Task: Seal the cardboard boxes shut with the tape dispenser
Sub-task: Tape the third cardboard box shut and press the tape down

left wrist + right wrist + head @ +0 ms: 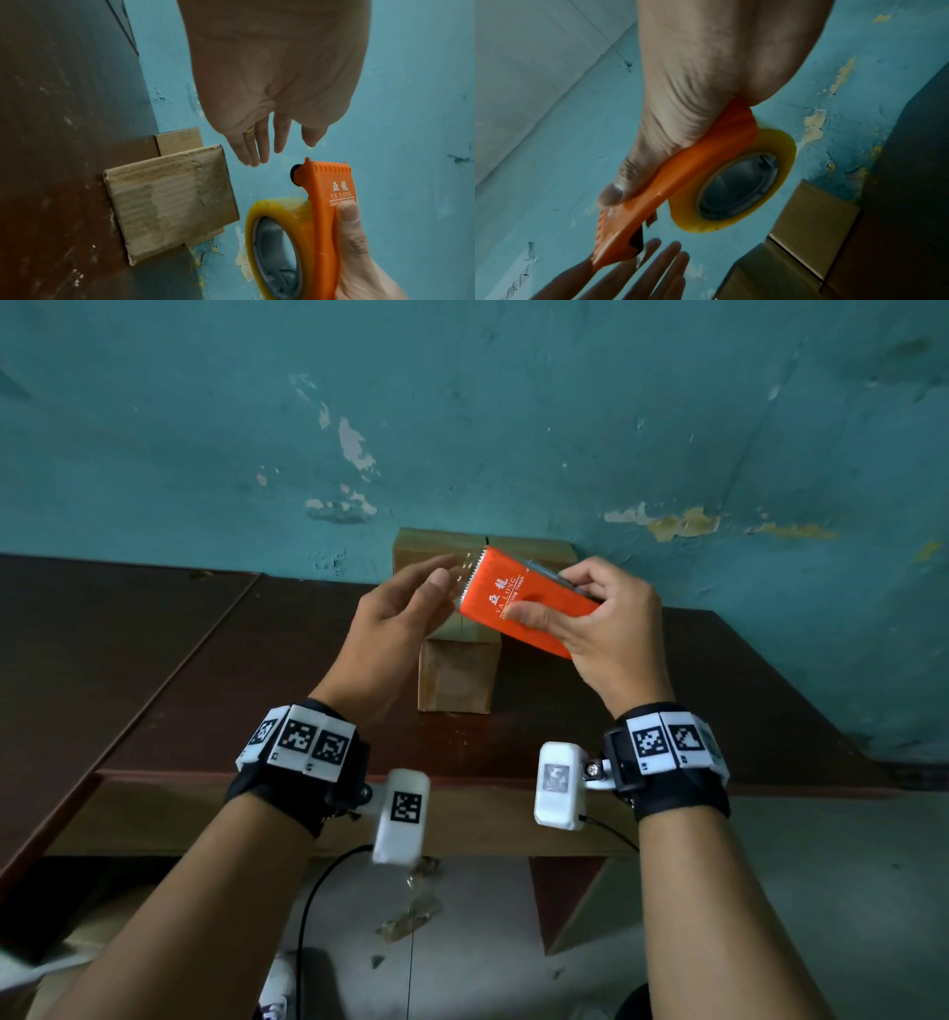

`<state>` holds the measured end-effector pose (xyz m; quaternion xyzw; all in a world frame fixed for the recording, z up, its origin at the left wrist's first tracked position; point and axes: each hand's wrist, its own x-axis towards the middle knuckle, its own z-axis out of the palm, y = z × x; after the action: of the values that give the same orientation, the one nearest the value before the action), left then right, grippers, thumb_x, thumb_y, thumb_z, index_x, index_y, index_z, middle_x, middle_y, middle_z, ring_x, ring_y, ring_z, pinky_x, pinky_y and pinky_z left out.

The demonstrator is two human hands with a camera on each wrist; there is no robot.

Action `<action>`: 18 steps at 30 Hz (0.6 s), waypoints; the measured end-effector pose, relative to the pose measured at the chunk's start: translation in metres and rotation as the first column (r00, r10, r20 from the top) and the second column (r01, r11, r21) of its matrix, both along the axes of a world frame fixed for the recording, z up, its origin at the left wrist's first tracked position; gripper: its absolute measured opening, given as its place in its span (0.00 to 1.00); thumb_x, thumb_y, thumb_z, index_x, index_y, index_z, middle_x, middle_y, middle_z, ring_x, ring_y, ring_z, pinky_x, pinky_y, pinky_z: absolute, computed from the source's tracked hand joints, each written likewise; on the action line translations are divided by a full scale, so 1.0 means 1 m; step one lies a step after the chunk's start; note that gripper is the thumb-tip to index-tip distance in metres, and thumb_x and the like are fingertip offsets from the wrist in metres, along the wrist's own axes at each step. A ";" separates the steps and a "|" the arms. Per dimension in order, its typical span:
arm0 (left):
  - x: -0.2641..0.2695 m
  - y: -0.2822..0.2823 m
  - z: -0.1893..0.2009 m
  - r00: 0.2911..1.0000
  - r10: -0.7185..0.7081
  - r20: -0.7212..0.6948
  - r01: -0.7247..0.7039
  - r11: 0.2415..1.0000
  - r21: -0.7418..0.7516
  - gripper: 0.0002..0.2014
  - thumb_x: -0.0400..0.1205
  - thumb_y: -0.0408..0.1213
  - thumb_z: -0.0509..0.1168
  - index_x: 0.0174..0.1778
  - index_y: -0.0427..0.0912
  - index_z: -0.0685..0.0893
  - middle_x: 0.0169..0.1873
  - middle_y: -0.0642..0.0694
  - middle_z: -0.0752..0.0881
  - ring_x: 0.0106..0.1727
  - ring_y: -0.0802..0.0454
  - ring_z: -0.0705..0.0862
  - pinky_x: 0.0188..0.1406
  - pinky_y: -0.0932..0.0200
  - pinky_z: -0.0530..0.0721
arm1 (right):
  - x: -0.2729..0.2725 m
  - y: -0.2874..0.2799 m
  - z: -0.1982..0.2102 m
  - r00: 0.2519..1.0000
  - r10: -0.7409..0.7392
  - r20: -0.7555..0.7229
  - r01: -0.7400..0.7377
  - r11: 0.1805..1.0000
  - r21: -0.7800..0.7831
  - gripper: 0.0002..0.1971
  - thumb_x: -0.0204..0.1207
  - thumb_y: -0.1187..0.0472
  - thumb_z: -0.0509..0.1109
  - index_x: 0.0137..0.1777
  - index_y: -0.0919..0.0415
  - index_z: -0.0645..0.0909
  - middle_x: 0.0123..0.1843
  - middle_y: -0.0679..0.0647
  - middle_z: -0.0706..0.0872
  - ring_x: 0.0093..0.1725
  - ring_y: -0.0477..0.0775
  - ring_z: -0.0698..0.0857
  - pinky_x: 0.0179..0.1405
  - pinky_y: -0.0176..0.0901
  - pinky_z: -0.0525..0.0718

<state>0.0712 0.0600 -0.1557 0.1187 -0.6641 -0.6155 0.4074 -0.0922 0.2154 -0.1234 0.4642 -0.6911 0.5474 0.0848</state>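
My right hand point(590, 618) grips an orange tape dispenser point(529, 603) with a yellowish tape roll point(280, 243), held in the air above the table. Its toothed cutter end point(470, 580) points left toward my left hand point(405, 613), which is held with straight fingers point(257, 146) just beside that end. Whether the fingertips touch the tape I cannot tell. Below the hands a small cardboard box point(457, 675) stands on the dark brown table point(205, 670). A wider cardboard box point(426, 546) sits behind it against the wall, with its top flaps meeting at a seam.
A peeling teal wall point(462, 403) rises right behind the boxes. The table's front edge point(359, 778) runs under my wrists, with a black cable point(318, 891) hanging below and grey floor beyond. More cardboard lies low at the left point(77, 942).
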 end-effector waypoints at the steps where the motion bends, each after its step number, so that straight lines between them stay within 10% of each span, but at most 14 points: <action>1: 0.001 0.002 0.001 1.000 -0.020 -0.014 0.020 1.000 0.023 0.19 0.95 0.42 0.60 0.80 0.38 0.81 0.72 0.43 0.88 0.76 0.47 0.86 0.81 0.43 0.81 | 0.001 0.000 0.001 1.000 0.017 -0.008 -0.017 1.000 0.002 0.30 0.60 0.33 0.88 0.51 0.56 0.89 0.48 0.43 0.93 0.46 0.39 0.92 0.44 0.41 0.92; 18: 0.009 0.005 0.004 0.997 0.014 -0.079 -0.017 0.999 -0.046 0.09 0.87 0.30 0.71 0.62 0.35 0.91 0.57 0.39 0.95 0.60 0.42 0.93 0.59 0.50 0.92 | -0.003 0.000 -0.003 0.993 0.071 -0.097 -0.062 0.994 0.087 0.35 0.58 0.25 0.84 0.51 0.55 0.88 0.49 0.45 0.93 0.48 0.42 0.93 0.47 0.51 0.94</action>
<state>0.0801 0.0649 -0.1521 0.0900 -0.6609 -0.6008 0.4407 -0.0951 0.2155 -0.1260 0.5169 -0.6926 0.4965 0.0813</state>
